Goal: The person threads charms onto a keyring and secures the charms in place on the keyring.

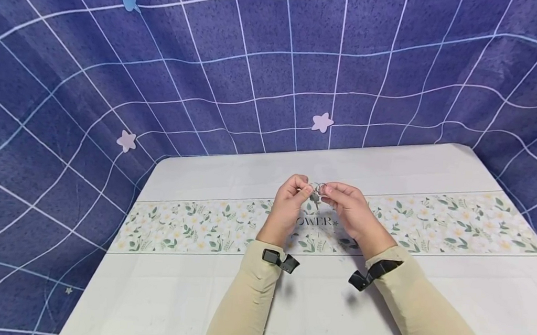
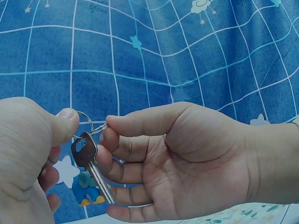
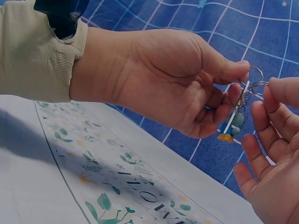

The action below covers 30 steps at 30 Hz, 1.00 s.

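Observation:
My left hand (image 1: 289, 200) and right hand (image 1: 348, 205) meet above the table, with a key (image 2: 91, 163) hanging between them. A thin metal key ring (image 3: 256, 73) is pinched between the left thumb and fingers. From the other side the right hand (image 2: 182, 158) pinches a second silver ring (image 3: 260, 84) linked to it, thumb on top and the other fingers loosely spread. Below the rings, a small blue figure charm (image 2: 88, 189) with yellow feet dangles on a short chain (image 3: 246, 97), partly behind the key. The left fingertips behind the ring are partly hidden.
Under the hands lies a white table (image 1: 178, 297) with a printed flower band (image 1: 207, 226) and dark lettering. A blue curtain (image 1: 238, 70) with white grid lines and stars hangs behind and beside it. Black straps (image 1: 376, 273) sit on both wrists over beige sleeves (image 1: 427, 311).

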Each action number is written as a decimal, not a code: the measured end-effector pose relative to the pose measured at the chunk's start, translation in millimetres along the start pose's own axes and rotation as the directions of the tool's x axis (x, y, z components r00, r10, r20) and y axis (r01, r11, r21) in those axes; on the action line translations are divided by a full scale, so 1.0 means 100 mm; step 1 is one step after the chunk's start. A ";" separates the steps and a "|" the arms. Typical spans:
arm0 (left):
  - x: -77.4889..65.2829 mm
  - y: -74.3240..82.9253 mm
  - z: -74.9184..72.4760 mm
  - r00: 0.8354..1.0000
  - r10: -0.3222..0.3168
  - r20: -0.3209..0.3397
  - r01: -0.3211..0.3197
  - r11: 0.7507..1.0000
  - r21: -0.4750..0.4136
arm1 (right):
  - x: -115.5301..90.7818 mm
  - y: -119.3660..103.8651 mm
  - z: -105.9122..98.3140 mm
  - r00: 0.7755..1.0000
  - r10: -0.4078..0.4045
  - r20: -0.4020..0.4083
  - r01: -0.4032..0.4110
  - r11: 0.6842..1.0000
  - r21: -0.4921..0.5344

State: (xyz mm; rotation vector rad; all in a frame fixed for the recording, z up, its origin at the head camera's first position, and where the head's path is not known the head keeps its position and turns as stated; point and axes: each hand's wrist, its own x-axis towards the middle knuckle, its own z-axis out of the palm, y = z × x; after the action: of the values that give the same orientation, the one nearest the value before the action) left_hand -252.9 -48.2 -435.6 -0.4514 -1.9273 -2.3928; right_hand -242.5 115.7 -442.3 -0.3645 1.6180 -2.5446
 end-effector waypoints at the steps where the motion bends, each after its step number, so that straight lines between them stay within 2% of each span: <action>1: 0.00 0.00 0.00 1.000 -0.001 -0.002 0.001 1.000 -0.002 | 0.00 0.00 0.00 1.000 -0.002 0.006 0.002 1.000 0.002; 23: 0.01 -0.01 -0.01 1.000 0.017 -0.005 -0.017 1.000 -0.010 | -0.01 0.00 -0.05 0.995 0.009 0.104 -0.014 0.999 0.048; 30: 0.00 -0.02 -0.02 0.999 0.042 -0.003 -0.042 0.999 -0.001 | -0.01 -0.02 -0.07 0.987 0.050 0.152 -0.064 0.994 0.089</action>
State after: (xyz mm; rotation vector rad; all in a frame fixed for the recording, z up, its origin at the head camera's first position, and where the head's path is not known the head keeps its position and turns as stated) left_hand -253.6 -49.3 -437.5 -0.4835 -1.8956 -2.3676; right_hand -243.7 123.0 -444.0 -0.4792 1.4304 -2.4748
